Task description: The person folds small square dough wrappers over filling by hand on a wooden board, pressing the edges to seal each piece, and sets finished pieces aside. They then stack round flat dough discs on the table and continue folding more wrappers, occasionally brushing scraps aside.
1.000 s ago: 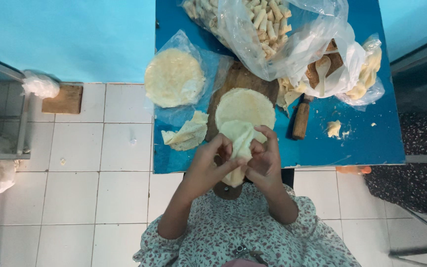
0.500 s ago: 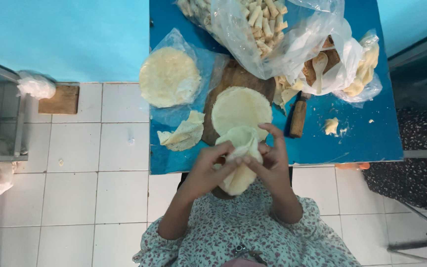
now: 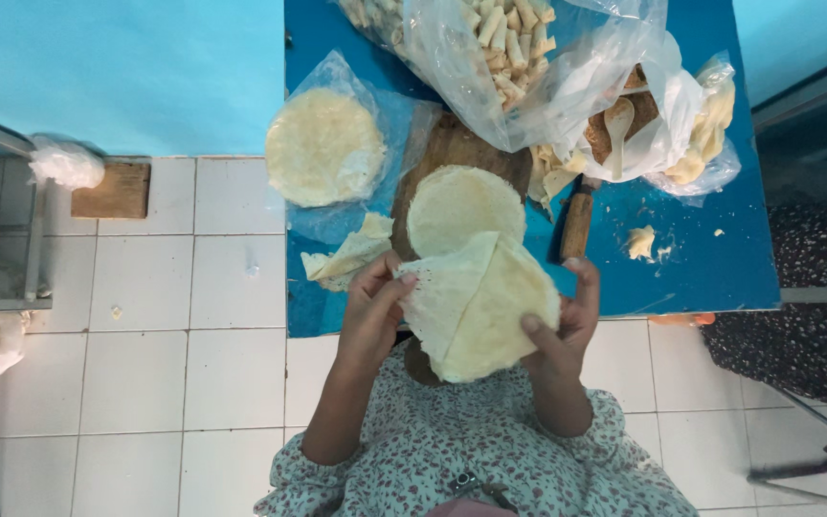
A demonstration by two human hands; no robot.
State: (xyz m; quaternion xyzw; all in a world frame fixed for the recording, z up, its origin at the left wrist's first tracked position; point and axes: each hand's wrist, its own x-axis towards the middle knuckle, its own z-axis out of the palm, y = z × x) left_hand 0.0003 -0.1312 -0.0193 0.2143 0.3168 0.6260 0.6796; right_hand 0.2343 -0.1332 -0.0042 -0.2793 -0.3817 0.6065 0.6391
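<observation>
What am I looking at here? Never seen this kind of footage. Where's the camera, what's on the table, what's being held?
There is no machine: a person works with bare hands, and the single camera sits on their head, looking straight down. The left hand and right hand each have a grip on the edge of a thin round pastry sheet, held up above the lap and partly peeled apart. On the blue table lies a wooden board with more sheets on it, another stack in a plastic wrap, torn scraps, a clear bag of rolled pieces and a bag with a spoon. The floor is white tile.
</observation>
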